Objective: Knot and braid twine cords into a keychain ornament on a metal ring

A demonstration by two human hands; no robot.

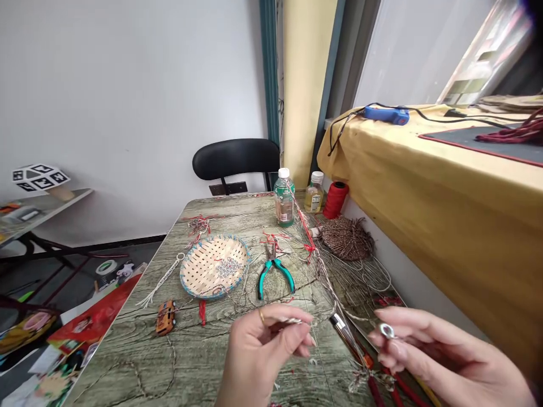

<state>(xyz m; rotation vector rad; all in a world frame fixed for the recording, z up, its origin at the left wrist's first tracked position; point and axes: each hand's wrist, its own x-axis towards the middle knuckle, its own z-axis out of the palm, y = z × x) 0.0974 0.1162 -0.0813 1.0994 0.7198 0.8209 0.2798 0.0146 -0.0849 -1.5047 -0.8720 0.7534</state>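
Observation:
My left hand (271, 353) is closed in a pinch above the near part of the table. Between its thumb and index finger lies a short pale cord (292, 320), mostly hidden by the fingers. Farther right, my right hand (449, 356) pinches a small silvery metal ring (387, 330) with its hole toward me. The two hands are apart. Beyond my left hand lie teal-handled pliers (275, 274), jaws pointing away. Left of them is a round woven basket (199, 263) with small silvery pieces in it. Between the hands, a lighter (345, 333) rests on the table.
A green-labelled bottle (284, 200), a yellow liquid bottle (314, 193) and a red thread spool (336, 199) stand at the back. Brown cord (347, 238) lies coiled at right. Red-handled tools (399, 390) lie near my right hand. A toy car (165, 317) sits left.

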